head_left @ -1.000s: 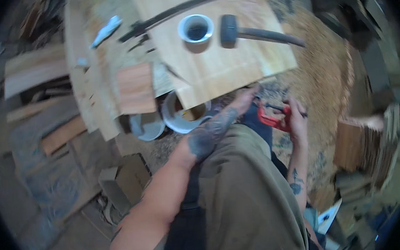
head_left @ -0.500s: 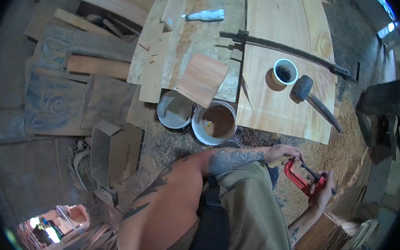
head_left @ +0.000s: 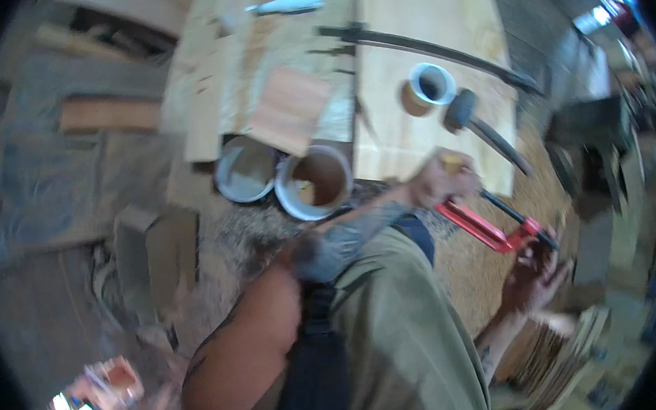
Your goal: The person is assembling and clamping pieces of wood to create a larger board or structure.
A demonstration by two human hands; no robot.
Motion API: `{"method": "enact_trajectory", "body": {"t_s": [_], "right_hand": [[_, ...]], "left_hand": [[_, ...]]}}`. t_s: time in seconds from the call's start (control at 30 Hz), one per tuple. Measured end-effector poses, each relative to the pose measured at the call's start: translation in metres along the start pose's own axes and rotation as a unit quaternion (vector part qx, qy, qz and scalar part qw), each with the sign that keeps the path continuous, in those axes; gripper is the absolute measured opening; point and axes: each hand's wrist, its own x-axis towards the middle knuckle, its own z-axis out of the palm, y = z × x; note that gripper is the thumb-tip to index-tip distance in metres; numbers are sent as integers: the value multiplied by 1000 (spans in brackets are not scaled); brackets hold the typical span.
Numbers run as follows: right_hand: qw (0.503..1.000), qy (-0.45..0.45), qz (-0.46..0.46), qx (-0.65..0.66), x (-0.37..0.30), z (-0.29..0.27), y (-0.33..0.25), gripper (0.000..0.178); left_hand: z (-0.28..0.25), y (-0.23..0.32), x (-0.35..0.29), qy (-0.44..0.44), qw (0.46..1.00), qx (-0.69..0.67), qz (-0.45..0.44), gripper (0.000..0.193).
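Observation:
A red C-clamp (head_left: 477, 225) with a dark screw spans the gap between my hands, beyond my right thigh. My left hand (head_left: 443, 180) is closed around its upper left end, and a small yellowish patch shows at the knuckles, too blurred to name. At the screw end my right hand (head_left: 530, 278) has some fingers on the dark tip, while others stand loosely apart. Close beyond my left hand lies a mallet (head_left: 492, 136) with a dark head, on a pale wooden board (head_left: 392, 134). Motion blurs both hands.
A long bar clamp (head_left: 431, 49) crosses the board behind a white cup (head_left: 442, 88) with dark contents. Two white buckets (head_left: 226, 184) stand at the bench's near edge, partly under a square wood piece (head_left: 290, 109). A white bottle (head_left: 293, 3) lies farther back. A cardboard box (head_left: 166, 252) sits at left.
My left hand has shifted from the clamp's tip to a fuller grasp around its end. My right hand has slid from the red frame to the screw end. The whole view has swung.

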Motion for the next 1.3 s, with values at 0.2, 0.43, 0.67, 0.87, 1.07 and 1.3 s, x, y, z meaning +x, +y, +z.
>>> {"method": "enact_trajectory", "body": {"t_s": [0.2,0.43,0.67,0.87,1.07,1.3], "right_hand": [[972,17,-28,-235,-9,53,-25,10],[878,-157,-193,-409,-17,37,-65,23],[933,-15,118,-339,-32,-20,-24,12],[932,57,176,-312,0,-38,-5,24],[850,26,304,-429,9,-24,-55,56],[870,49,93,-481,-9,-4,-41,12]], "left_hand": [[-5,43,-10,-41,994,-77,-67,26],[-7,24,3,-120,986,-90,-76,52],[9,26,17,-133,989,18,-61,60],[19,23,17,-194,974,39,-110,59],[19,15,7,-173,971,74,-149,61],[6,9,5,-98,977,116,-148,51]]}}
